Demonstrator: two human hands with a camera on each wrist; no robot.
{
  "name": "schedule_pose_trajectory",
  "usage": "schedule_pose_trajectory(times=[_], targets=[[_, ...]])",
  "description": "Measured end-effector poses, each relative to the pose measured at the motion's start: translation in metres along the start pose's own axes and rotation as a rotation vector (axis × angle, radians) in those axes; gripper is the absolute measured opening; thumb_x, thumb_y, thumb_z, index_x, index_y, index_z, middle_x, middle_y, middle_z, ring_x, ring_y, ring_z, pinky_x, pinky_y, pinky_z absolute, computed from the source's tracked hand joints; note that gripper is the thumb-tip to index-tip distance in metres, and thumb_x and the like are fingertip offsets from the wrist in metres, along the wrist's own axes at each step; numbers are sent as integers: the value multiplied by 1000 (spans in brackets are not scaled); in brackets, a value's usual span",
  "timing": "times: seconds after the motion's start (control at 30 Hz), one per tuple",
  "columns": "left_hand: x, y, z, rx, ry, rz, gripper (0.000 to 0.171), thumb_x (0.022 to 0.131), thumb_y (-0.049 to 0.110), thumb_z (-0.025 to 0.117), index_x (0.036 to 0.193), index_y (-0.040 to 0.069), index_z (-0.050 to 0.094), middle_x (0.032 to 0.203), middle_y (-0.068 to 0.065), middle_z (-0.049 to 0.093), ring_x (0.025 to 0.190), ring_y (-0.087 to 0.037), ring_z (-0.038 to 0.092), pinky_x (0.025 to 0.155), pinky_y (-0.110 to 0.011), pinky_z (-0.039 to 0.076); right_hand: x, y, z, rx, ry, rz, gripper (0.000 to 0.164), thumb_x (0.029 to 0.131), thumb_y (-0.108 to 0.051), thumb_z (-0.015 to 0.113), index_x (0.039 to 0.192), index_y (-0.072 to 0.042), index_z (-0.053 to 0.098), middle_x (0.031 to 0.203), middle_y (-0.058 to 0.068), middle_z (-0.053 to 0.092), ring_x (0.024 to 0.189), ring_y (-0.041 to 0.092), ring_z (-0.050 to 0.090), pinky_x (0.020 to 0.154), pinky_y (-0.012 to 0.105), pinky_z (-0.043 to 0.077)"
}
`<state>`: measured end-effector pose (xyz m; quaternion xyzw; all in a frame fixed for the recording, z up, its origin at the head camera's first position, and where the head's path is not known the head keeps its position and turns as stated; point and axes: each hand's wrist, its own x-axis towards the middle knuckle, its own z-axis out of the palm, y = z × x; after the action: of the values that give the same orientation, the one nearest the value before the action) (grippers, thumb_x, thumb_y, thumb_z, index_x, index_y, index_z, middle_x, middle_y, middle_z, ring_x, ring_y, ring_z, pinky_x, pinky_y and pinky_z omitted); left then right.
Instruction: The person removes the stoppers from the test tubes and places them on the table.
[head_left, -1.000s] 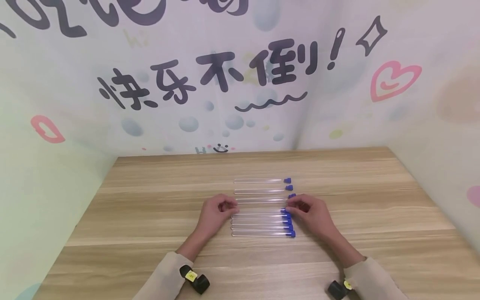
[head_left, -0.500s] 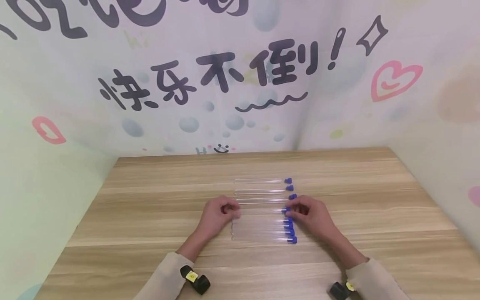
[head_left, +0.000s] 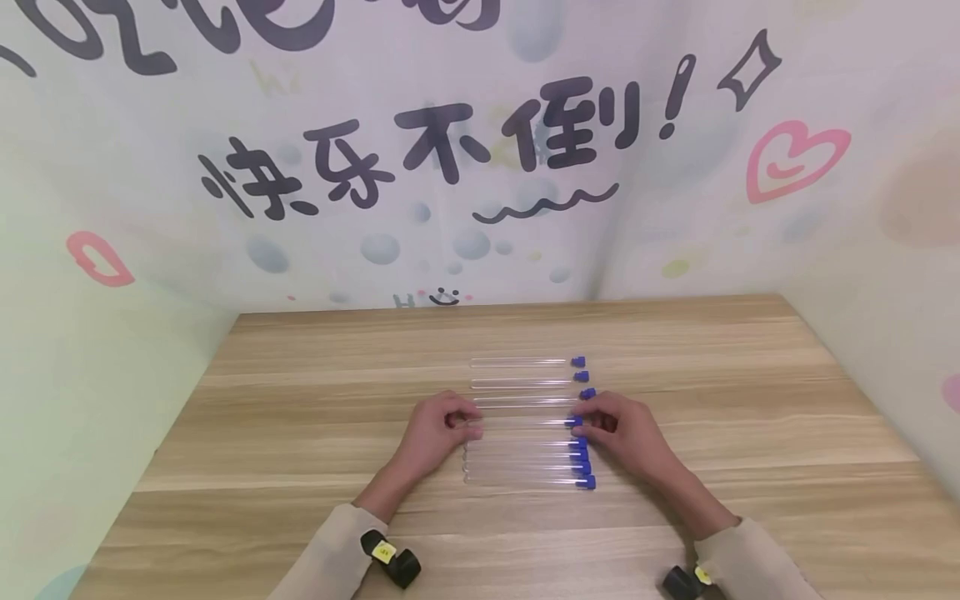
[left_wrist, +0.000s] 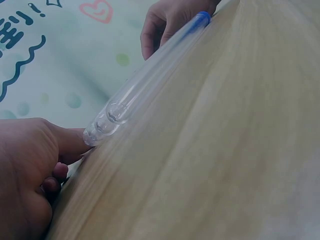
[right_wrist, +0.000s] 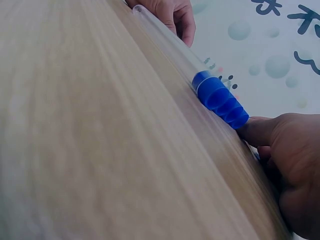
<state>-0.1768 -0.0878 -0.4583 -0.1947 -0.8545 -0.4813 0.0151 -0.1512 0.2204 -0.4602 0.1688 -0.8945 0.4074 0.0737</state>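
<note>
In the head view, my left hand (head_left: 435, 429) pinches the rounded end of a clear test tube (head_left: 525, 422). My right hand (head_left: 622, 425) pinches the blue cap (head_left: 573, 422) at that tube's other end. Just in front lie several capped test tubes (head_left: 525, 481), side by side, with their blue caps (head_left: 587, 482) to the right. The left wrist view shows the thumb of my left hand (left_wrist: 30, 170) by the tubes' rounded ends (left_wrist: 117, 112). In the right wrist view, the thumb of my right hand (right_wrist: 295, 160) is at the row of blue caps (right_wrist: 220, 100).
Behind the hands lie more clear tubes (head_left: 519, 362), (head_left: 519, 384), without caps fitted. Loose blue caps (head_left: 578, 362) lie off their right ends. The wooden table (head_left: 300, 358) meets a printed backdrop (head_left: 420, 250) at its far edge.
The capped tubes in front have slid a little toward me and lie slightly more spread. Both hands have shifted slightly toward me, keeping the same tube between them.
</note>
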Motion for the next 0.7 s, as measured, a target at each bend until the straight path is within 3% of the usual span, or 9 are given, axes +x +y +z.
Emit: schedule_pose_trajectory(times=[0.23,0.43,0.7], targets=[[-1,-3,-1,-11,18,13,15,78,13,79,92,12,74,78,7,60,69,-11,50,60,-25,43,0,0,1,6,17,-8,19,80,-19,78,98,-22,73,82,-12,59,68,12,49,57,24,41],[-2,-3,1,-39,54,3,17,80,14,78,95,13,73,72,8,57,65,-11,49,56,-25,42,-1,-1,0,58,44,-2,18,84,-19,75,101,-22,72,95,-11,65,75,12,57,64,24,47],[0,-3,4,-79,57,4,15,81,14,77,95,14,74,70,8,57,63,-12,49,55,-24,41,-2,-2,-1,123,62,28,17,89,-16,69,106,-17,69,92,-7,67,74,12,61,64,25,50]])
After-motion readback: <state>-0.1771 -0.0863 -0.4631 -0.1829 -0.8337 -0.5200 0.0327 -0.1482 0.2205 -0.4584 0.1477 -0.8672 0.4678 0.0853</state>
